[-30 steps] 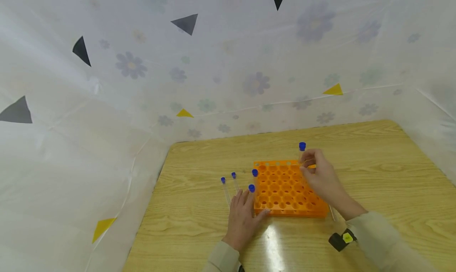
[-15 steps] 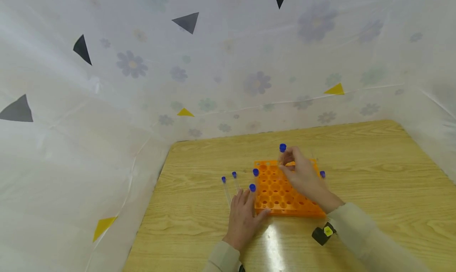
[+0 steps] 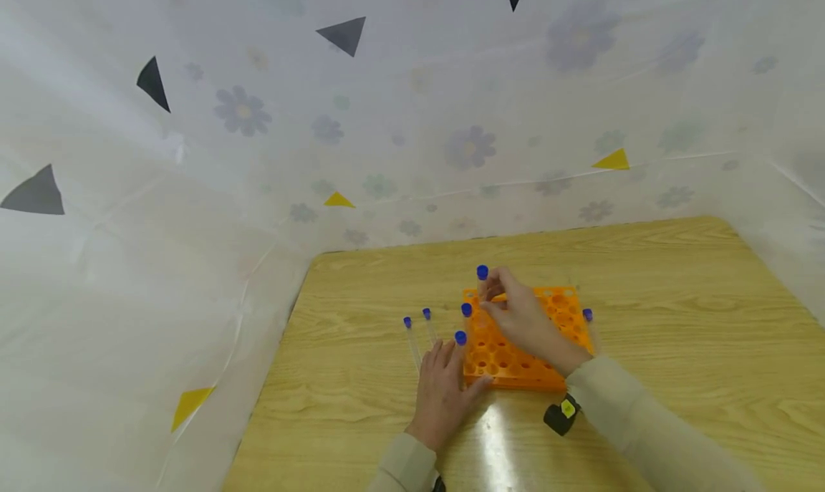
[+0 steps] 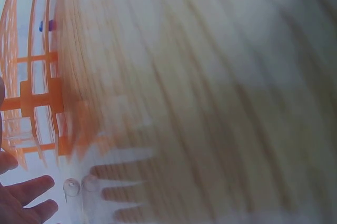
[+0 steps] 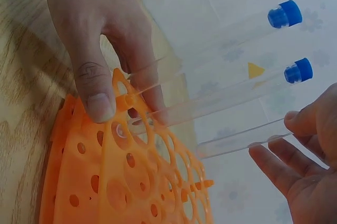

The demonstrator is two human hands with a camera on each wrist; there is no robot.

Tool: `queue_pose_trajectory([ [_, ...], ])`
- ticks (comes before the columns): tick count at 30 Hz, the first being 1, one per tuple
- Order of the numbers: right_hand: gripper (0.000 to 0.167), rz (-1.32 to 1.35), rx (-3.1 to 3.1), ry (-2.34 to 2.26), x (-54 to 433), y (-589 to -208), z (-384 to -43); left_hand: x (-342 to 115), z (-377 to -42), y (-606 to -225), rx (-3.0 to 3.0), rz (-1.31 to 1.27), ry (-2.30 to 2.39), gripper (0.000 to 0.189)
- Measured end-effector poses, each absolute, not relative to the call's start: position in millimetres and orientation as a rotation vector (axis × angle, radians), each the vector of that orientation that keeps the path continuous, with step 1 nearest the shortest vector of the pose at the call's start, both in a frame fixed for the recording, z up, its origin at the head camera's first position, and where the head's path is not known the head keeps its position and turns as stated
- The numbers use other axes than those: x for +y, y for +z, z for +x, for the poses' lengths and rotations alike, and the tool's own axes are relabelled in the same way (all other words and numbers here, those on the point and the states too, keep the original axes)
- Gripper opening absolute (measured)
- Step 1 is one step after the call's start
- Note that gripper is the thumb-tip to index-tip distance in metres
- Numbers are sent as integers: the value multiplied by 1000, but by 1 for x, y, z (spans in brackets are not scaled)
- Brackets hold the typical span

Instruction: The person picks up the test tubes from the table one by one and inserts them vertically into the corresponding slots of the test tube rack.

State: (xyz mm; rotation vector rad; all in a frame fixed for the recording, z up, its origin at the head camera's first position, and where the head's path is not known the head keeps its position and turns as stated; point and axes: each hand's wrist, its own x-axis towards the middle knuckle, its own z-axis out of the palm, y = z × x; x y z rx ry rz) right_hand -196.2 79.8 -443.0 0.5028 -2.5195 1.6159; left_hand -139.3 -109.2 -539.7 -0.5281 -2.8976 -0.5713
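An orange test tube rack (image 3: 528, 387) stands on the table. My left hand (image 3: 445, 390) holds its near left corner, thumb on the front and fingers along the left side. Between thumb and fingertips, my right hand (image 3: 520, 319) pinches a clear test tube (image 5: 237, 138) with a blue cap (image 3: 482, 271), above the rack's back left part. In the right wrist view, the tube's lower end is at the rack's holes; how far it goes in, I cannot tell. Two capped tubes (image 5: 210, 100) stand in the left column, nearer to my left hand.
Two capped tubes, one with its blue cap (image 3: 407, 322) farther left, lie on the wooden table (image 3: 335, 406) beside my left hand. Another tube, its blue cap (image 3: 588, 314) showing, lies right of the rack. Behind the table hangs a white flowered sheet (image 3: 412, 119).
My right hand has carried its tube leftward across the rack, from the back right to the back left. The tube on the right has come into sight. My left hand stays put.
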Motion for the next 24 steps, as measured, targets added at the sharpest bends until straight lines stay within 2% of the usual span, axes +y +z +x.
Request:
queue_pose_trajectory([
  [24, 22, 475, -2600, 1693, 64, -457, -207, -109, -137, -539, -2809, -547, -576, 81],
])
